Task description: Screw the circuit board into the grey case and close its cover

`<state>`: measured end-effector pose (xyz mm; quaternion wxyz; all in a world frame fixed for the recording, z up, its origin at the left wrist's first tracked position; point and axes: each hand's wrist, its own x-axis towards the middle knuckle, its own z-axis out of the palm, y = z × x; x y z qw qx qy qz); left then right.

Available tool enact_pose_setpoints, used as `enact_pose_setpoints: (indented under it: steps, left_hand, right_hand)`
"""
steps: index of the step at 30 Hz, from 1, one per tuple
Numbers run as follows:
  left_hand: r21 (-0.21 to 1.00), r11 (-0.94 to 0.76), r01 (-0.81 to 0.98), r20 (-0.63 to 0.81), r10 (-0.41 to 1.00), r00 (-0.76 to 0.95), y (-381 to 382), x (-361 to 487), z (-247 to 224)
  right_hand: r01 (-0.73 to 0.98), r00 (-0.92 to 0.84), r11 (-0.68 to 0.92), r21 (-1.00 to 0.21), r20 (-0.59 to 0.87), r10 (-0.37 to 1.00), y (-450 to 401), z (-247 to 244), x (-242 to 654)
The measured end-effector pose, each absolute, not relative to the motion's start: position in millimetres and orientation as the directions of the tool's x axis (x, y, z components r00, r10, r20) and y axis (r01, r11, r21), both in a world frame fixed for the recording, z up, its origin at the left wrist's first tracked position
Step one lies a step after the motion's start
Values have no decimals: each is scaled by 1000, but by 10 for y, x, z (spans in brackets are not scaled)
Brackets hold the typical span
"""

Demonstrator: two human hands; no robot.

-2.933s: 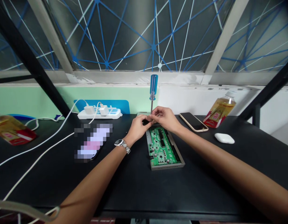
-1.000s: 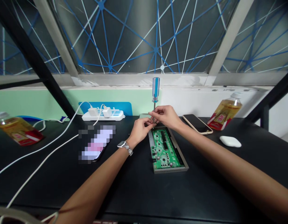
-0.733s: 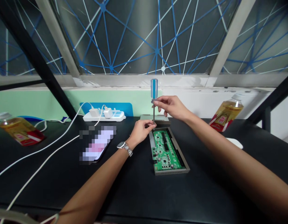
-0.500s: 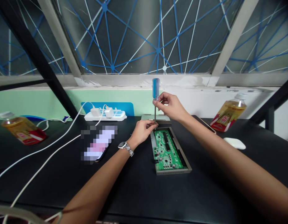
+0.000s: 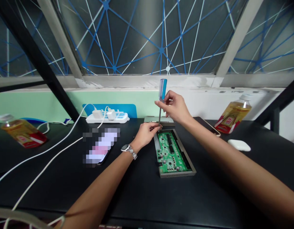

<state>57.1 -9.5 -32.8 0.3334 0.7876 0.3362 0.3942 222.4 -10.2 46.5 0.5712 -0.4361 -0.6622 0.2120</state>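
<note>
A screwdriver (image 5: 163, 89) with a clear and blue handle stands nearly upright, its tip at the far left corner of a metal case. My right hand (image 5: 176, 106) is closed on it where the handle meets the shaft. Low on the shaft, my left hand (image 5: 147, 133) pinches with thumb and fingers, close to the tip; whatever small part may be there is hidden. Inside the shallow grey case (image 5: 177, 175) lies a green circuit board (image 5: 169, 152) with black connectors and chips. Behind the case is a flat grey metal piece (image 5: 150, 119).
A lit phone (image 5: 102, 148) lies left of my left hand. Farther back, a white power strip (image 5: 124, 118) holds plugs with trailing white cables. Drink bottles stand at the left (image 5: 23, 133) and right (image 5: 234, 114). A white rounded case (image 5: 239, 145) sits on the black table (image 5: 147, 200).
The screwdriver's handle has turned and leans slightly to the right. My right hand's fingers have shifted on it. My left hand stays at the case's corner.
</note>
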Motion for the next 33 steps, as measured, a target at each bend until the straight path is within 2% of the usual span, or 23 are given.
enact_pose_setpoints:
  steps: [7, 14, 19, 21, 24, 27, 30, 33]
  left_hand:
    - [779, -553, 296, 390, 797, 462, -98, 561, -324]
    - [782, -551, 290, 388, 796, 465, -99, 579, -333]
    - [798, -537, 273, 384, 803, 456, -84, 581, -365]
    - [794, -541, 277, 385, 800, 460, -89, 576, -360]
    - [782, -551, 292, 384, 794, 471, -105, 569, -337]
    - [775, -558, 297, 384, 789, 480, -118, 565, -324]
    - [768, -568, 296, 391, 782, 485, -123, 563, -332]
    - [760, -573, 307, 395, 782, 482, -131, 564, -334]
  right_hand:
    - [434, -200, 529, -729, 495, 846, -131, 555, 2328]
    - [527, 48, 554, -645, 673, 738, -97, 453, 2245]
    - [633, 115, 531, -563, 747, 655, -150, 459, 2170]
    - [620, 79, 521, -586, 708, 702, -154, 495, 2210]
    - [455, -134, 505, -734, 504, 853, -135, 550, 2330]
    - [314, -313, 436, -844, 341, 886, -111, 570, 2443]
    - [328, -264, 482, -813, 411, 872, -107, 555, 2464]
    - [420, -199, 588, -692, 562, 803, -117, 538, 2398]
